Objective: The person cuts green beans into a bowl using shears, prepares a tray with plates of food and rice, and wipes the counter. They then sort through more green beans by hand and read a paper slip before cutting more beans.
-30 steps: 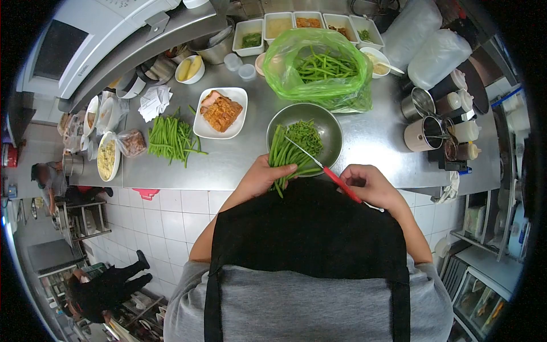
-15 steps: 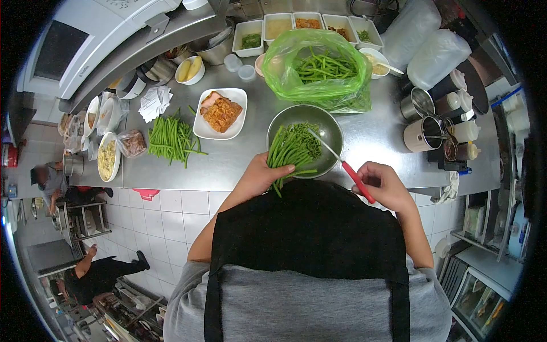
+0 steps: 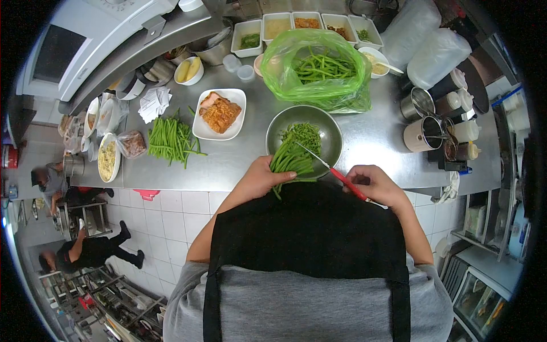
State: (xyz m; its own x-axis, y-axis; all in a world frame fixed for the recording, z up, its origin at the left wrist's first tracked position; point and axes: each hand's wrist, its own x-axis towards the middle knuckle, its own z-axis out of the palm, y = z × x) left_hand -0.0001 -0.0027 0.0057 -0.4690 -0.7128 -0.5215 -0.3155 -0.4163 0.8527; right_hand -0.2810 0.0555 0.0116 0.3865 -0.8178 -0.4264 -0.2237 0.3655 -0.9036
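Left hand [image 3: 265, 175] is wrapped around the bean bunch [image 3: 290, 160], thumb across the top, at the near-left edge of the steel bowl [image 3: 333, 137]. Bunch sits just right of that palm, far ends over the bowl, a few stems sticking out below the thumb toward the black apron [image 3: 307, 233]. Right hand [image 3: 373, 183] is off the bowl's near-right side, apart from the bunch, fingers curled on the red-handled blade [image 3: 348, 184]. Blade slants up-left across the gap between hands, tip over the bunch; can't tell if it's touching. Small chopped bean pieces [image 3: 306, 133] lie in the bowl, right past the bunch's far end. Second bean pile [image 3: 169, 138] is on the counter [image 3: 228, 159], well left of the left hand, plate [image 3: 237, 126] of browned meat [image 3: 220, 115] just right of it. Green bag [image 3: 279, 82] with more beans stands directly behind the bowl.
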